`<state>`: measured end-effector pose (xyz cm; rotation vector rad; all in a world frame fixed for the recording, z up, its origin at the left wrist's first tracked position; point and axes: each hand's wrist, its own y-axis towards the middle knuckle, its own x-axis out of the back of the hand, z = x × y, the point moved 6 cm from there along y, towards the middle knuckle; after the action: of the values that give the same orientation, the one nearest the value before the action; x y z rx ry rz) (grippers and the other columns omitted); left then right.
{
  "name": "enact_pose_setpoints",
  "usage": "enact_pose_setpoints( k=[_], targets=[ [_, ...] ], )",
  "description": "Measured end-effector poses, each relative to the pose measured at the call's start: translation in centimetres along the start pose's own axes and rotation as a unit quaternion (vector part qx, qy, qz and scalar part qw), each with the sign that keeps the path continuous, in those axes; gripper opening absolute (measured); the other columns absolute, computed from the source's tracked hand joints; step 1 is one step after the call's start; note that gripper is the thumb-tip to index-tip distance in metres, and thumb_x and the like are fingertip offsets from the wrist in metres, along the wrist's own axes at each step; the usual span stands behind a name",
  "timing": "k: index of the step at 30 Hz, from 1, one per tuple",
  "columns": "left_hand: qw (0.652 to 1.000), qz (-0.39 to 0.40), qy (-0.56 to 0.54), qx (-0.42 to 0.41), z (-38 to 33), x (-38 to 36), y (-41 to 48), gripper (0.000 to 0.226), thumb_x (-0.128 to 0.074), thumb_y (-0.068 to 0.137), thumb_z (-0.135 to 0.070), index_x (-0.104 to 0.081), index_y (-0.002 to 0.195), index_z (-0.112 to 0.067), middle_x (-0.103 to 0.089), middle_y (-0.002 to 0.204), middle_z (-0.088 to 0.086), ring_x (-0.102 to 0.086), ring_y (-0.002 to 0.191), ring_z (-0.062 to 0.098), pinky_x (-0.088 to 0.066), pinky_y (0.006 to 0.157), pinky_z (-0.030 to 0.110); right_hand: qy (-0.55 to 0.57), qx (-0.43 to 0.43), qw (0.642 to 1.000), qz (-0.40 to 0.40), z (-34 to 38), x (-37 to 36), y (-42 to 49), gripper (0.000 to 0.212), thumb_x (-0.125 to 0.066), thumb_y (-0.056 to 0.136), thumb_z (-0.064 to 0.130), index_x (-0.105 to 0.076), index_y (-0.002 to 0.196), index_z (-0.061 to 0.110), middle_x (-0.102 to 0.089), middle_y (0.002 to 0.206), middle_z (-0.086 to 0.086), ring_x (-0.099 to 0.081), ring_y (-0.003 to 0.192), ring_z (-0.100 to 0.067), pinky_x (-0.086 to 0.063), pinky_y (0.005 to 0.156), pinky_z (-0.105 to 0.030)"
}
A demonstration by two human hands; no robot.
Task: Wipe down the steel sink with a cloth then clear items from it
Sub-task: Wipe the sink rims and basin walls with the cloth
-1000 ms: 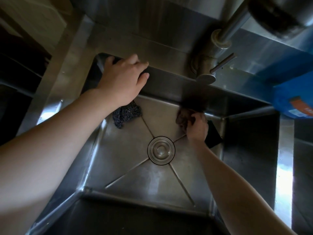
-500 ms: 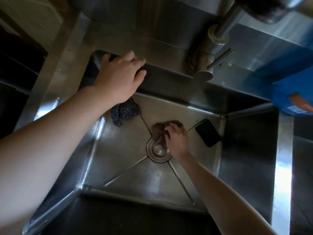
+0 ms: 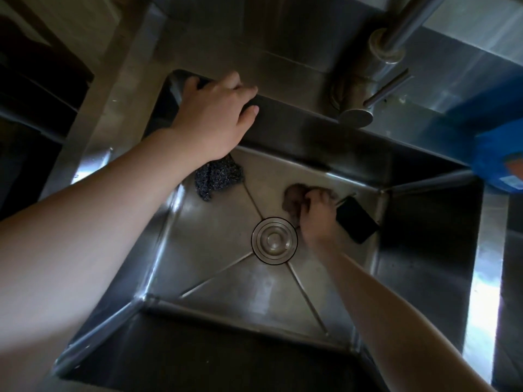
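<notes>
Beside the drain [image 3: 274, 240], R hand [image 3: 315, 215] clenches cloth [image 3: 293, 200], L hand [image 3: 215, 117] seemingly released on sink rim [image 3: 288, 89]; label on blue pack [image 3: 492, 154] blurred.

Near side of the drain [image 3: 274, 240] is wide open; scrubber [image 3: 218, 178] sits far-left of it, black slab [image 3: 357, 223] right.

We found the sink [image 3: 215, 250] carrying three things on its floor: a dark scourer [image 3: 218, 176] in the far left corner, a brown cloth [image 3: 293, 199] just right of the drain [image 3: 274, 240], and a flat black slab [image 3: 355, 222] by the right wall.
</notes>
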<state>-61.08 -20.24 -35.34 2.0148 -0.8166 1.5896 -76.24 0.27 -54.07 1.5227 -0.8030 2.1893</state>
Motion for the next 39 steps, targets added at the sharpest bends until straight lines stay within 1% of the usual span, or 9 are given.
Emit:
enact_pose_setpoints(
  k=[8,13,17,20,23,28,31,35,39],
  targets=[
    [1.0,0.006,0.001,-0.003,0.0,-0.1,0.0,0.043,-0.035,0.097,-0.039,-0.046,0.135,-0.02,-0.048,0.127,0.007,-0.051,0.113,0.033,-0.027,0.099,0.048,-0.002,0.118,0.993,0.027,5.6,-2.6,-5.3,0.018,-0.066,0.076,0.015,-0.068,0.094,0.014,-0.066,0.11,-0.01,-0.061,0.095,-0.034,-0.045,0.091,-0.039],
    [1.0,0.018,0.006,-0.002,0.1,0.0,-0.1,0.045,-0.033,0.097,-0.04,-0.044,0.137,-0.02,-0.046,0.131,0.007,-0.049,0.118,0.031,-0.023,0.103,0.051,0.037,0.01,0.999,-0.032,1.8,-0.3,-1.1,0.021,-0.063,0.08,0.018,-0.064,0.101,0.018,-0.066,0.105,-0.007,-0.06,0.097,-0.029,-0.045,0.088,-0.037],
    [0.998,0.024,0.048,-0.028,0.1,-0.4,-1.0,0.048,-0.036,0.097,-0.036,-0.036,0.141,-0.018,-0.039,0.143,0.006,-0.031,0.136,0.026,-0.015,0.108,0.056,0.041,-0.105,0.99,-0.081,-2.1,1.8,2.8,0.023,-0.063,0.083,0.023,-0.064,0.105,0.019,-0.069,0.105,-0.009,-0.063,0.101,-0.029,-0.047,0.086,-0.035],
    [0.997,0.029,0.063,-0.04,0.7,-0.2,-2.0,0.051,-0.039,0.096,-0.035,-0.033,0.143,-0.017,-0.033,0.149,0.006,-0.022,0.141,0.027,-0.013,0.108,0.058,0.025,-0.125,0.989,-0.076,-2.2,1.7,3.9,0.026,-0.06,0.085,0.021,-0.062,0.11,0.016,-0.067,0.11,-0.012,-0.06,0.106,-0.031,-0.045,0.091,-0.038],
    [0.997,0.025,0.058,-0.037,1.5,0.4,-3.7,0.051,-0.039,0.096,-0.036,-0.033,0.143,-0.019,-0.031,0.151,0.006,-0.023,0.141,0.027,-0.013,0.11,0.057,-0.01,-0.068,0.997,-0.039,0.2,0.8,2.9,0.027,-0.056,0.087,0.021,-0.06,0.113,0.015,-0.065,0.114,-0.012,-0.056,0.108,-0.034,-0.043,0.096,-0.041],
    [0.998,0.035,0.061,-0.009,3.1,0.6,-8.6,0.051,-0.039,0.094,-0.036,-0.036,0.142,-0.018,-0.031,0.151,0.006,-0.026,0.14,0.028,-0.018,0.105,0.053,-0.039,0.136,0.989,0.035,7.4,-1.9,-3.0,0.023,-0.057,0.085,0.017,-0.062,0.108,0.014,-0.065,0.111,-0.01,-0.057,0.103,-0.03,-0.039,0.095,-0.037],
    [0.997,0.041,0.07,-0.002,3.8,0.7,-11.5,0.05,-0.045,0.092,-0.033,-0.041,0.139,-0.017,-0.035,0.149,0.008,-0.031,0.138,0.03,-0.021,0.103,0.056,-0.068,0.226,0.965,0.117,10.8,-4.3,-7.4,0.027,-0.06,0.081,0.015,-0.061,0.108,0.012,-0.062,0.119,-0.009,-0.057,0.104,-0.033,-0.039,0.095,-0.036],
    [0.995,0.039,0.086,0.02,4.5,1.3,-14.8,0.05,-0.05,0.092,-0.032,-0.043,0.139,-0.018,-0.035,0.149,0.009,-0.035,0.136,0.031,-0.022,0.104,0.055,-0.129,0.343,0.922,0.124,12.3,-5.7,-13.4,0.033,-0.087,0.044,0.023,-0.072,0.073,0.02,-0.074,0.089,0.0,-0.069,0.069,-0.021,-0.057,0.076,-0.028],
    [0.994,0.023,0.088,0.055,5.0,2.4,-18.5,0.049,-0.041,0.092,-0.034,-0.044,0.138,-0.019,-0.035,0.149,0.01,-0.04,0.132,0.029,-0.02,0.105,0.053,-0.168,0.445,0.864,0.164,11.3,-6.8,-17.1,0.04,-0.085,0.043,0.026,-0.072,0.081,0.023,-0.074,0.096,0.0,-0.068,0.076,-0.019,-0.054,0.083,-0.03]
  ],
)
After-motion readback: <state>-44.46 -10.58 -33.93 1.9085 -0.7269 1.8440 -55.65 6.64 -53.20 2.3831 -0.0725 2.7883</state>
